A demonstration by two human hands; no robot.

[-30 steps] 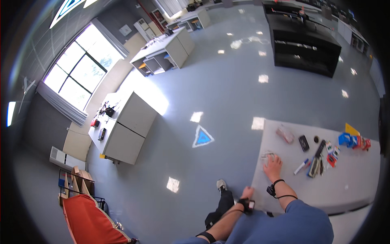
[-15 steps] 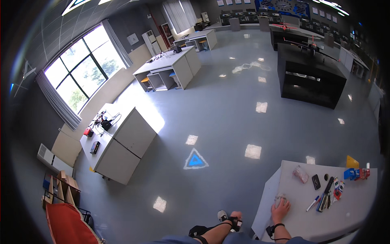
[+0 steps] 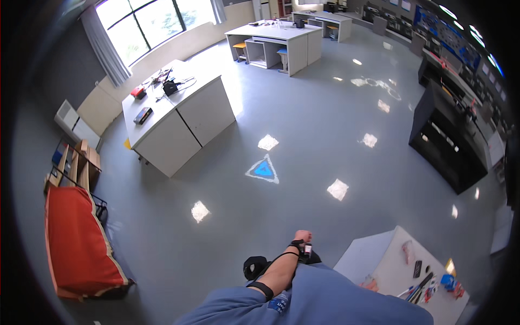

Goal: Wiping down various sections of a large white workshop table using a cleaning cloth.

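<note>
Curling past a lettered blue shirt (image 3: pixel 352 298), left hand (image 3: pixel 303 236) looks empty; right hand (image 3: pixel 370 284) unclear.

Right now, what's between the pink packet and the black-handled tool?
In the head view, a black oblong object lies between the pink packet and the tool.

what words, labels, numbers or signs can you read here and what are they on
Blue shirt: small white lettering, partly creased; I won't copy it out.
Blue wall board: too small and blurred to read.
Black case on the near table: any print too small.
Blue floor triangle: a shape, no readable words.
</note>
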